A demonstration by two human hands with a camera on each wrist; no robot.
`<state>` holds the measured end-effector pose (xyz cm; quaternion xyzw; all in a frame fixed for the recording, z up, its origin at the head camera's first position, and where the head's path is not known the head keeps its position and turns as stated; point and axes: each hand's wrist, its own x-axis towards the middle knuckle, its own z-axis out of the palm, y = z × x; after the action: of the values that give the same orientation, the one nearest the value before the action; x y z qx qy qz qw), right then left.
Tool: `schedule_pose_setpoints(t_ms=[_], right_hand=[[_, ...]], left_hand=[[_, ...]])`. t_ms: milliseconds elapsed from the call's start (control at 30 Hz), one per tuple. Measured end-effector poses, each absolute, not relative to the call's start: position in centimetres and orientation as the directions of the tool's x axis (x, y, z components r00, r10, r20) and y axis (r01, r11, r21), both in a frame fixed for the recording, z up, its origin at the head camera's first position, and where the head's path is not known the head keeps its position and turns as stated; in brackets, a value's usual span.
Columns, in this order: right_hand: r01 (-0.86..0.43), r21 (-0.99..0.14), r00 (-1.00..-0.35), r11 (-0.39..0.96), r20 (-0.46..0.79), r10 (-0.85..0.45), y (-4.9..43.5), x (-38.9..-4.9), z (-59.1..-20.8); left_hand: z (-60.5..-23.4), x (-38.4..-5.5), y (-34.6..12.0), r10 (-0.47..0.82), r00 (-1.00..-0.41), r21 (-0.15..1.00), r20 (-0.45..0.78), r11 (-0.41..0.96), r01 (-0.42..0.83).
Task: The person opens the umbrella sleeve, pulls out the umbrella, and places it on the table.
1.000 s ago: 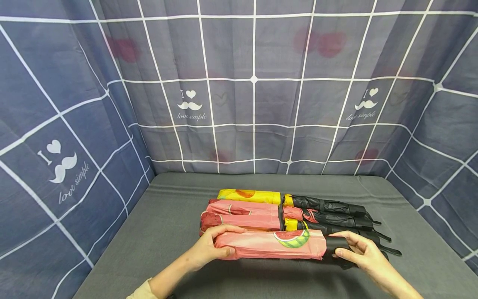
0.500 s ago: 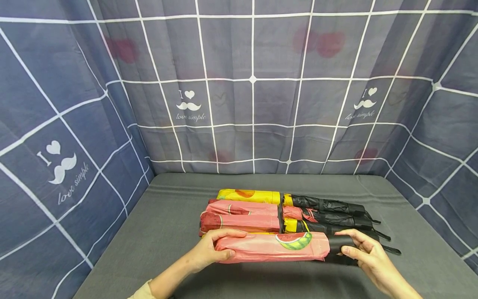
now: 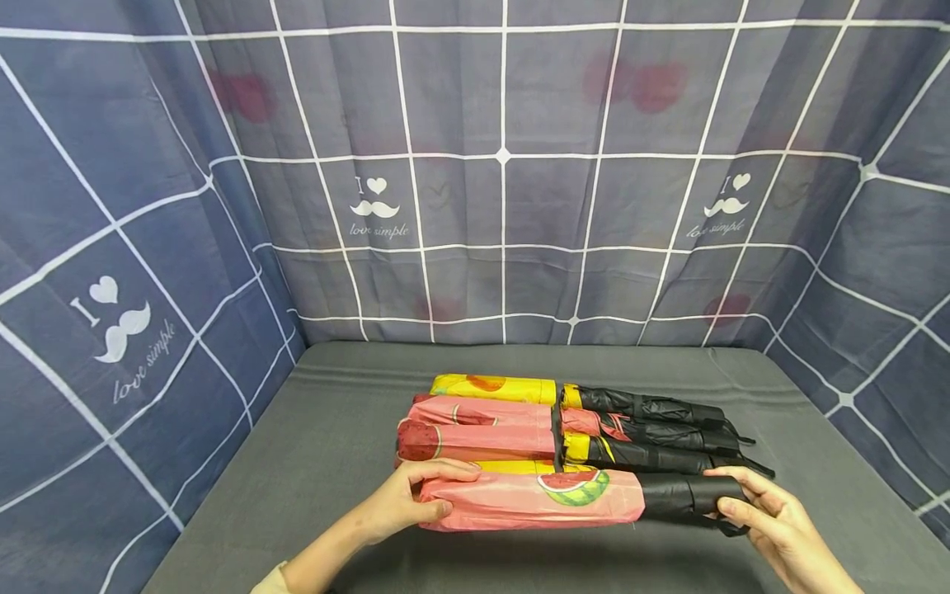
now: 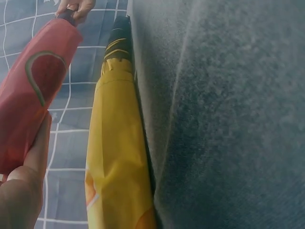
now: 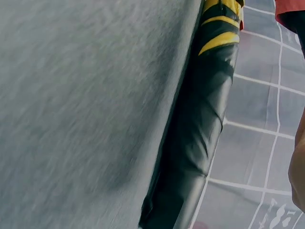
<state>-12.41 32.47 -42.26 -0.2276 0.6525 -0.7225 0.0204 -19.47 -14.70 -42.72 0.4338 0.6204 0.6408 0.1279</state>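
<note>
Both hands hold a pink sleeve printed with a watermelon slice (image 3: 512, 501), close over the front of the bed-like surface. My left hand (image 3: 404, 503) grips its left end, fingers over the top and thumb in front. From the sleeve's right end sticks out a black folded umbrella (image 3: 671, 497). My right hand (image 3: 775, 516) pinches its far end between fingers and thumb, with a dark strap hanging below. In the left wrist view both hands show on the pink sleeve (image 4: 38, 90). Only part of the right hand (image 5: 298, 171) shows in its own wrist view.
Behind lie more sleeves in a row, yellow (image 3: 519, 390) and pink (image 3: 475, 444), with black folded umbrellas (image 3: 646, 406) at their right ends. They rest on a grey cloth surface (image 3: 297, 462). A checked curtain (image 3: 460, 206) hangs at the back and both sides.
The right hand has moved right with the umbrella's end, and more black umbrella shows beyond the pink sleeve. Sleeve and left hand have come slightly nearer.
</note>
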Motion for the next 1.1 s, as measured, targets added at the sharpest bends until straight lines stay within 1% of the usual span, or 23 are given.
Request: schedule_pose_setpoints(t_ms=[200, 300, 533, 700, 833, 900, 1033, 1100], right_hand=[[-0.274, -0.941, -0.867, -0.196, 0.33, -0.374, 34.2, -12.0, -42.6], [-0.253, -0.948, -0.877, -0.196, 0.31, -0.367, 35.4, -11.6, -42.8], [-0.225, -0.963, -0.922, -0.146, 0.259, -0.288, 37.6, -10.8, -43.7], [-0.225, -0.968, -0.933, -0.111, 0.247, -0.26, 38.7, -10.6, -44.5], [-0.177, -0.981, -0.954, -0.074, 0.189, -0.233, 39.3, -10.7, -45.0], [-0.147, -0.987, -0.962, -0.06, 0.157, -0.225, 39.5, -10.7, -45.2], [-0.087, -0.995, -0.968, -0.046, 0.096, -0.234, 40.0, -10.9, -45.6], [-0.057, -0.997, -0.968, -0.045, 0.066, -0.243, 40.1, -11.1, -45.7]], left_hand=[[-43.0, -19.7, -14.8, 0.715, -0.571, 0.897, 0.404, -0.186, 0.401], [-43.2, -19.8, -15.2, 0.72, -0.568, 0.894, 0.4, -0.17, 0.415], [-43.4, -19.9, -16.4, 0.705, -0.595, 0.895, 0.386, -0.132, 0.425], [-43.6, -19.8, -17.4, 0.698, -0.625, 0.911, 0.35, -0.098, 0.4], [-43.7, -19.7, -18.1, 0.694, -0.638, 0.915, 0.334, -0.074, 0.398], [-43.8, -19.7, -18.5, 0.693, -0.654, 0.927, 0.302, -0.053, 0.372], [-44.1, -19.6, -19.2, 0.691, -0.667, 0.933, 0.278, -0.029, 0.359], [-44.3, -19.5, -19.5, 0.692, -0.664, 0.928, 0.284, -0.023, 0.372]])
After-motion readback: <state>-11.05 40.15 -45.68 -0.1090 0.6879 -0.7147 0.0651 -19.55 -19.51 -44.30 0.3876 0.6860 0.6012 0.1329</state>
